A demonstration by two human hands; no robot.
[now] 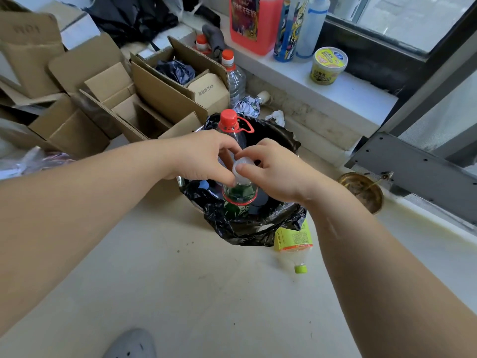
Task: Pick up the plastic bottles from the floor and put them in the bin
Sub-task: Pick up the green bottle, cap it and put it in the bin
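Observation:
A round bin lined with a black plastic bag (240,228) stands on the floor in the middle. Over its opening both hands meet on a clear bottle with a green and red label (240,193) and a white cap. My left hand (206,156) and my right hand (273,171) pinch it at the cap end. A large clear bottle with a red cap and handle (229,120) stands in the bin behind them. A yellow-labelled bottle with a green cap (294,244) lies on the floor right of the bin.
Open cardboard boxes (144,99) crowd the left and back. Two red-capped bottles (232,73) stand behind the bin by the white sill (335,91), which carries jugs, bottles and a yellow tub. A brass bowl (361,189) sits at right. A grey shoe (131,344) shows below.

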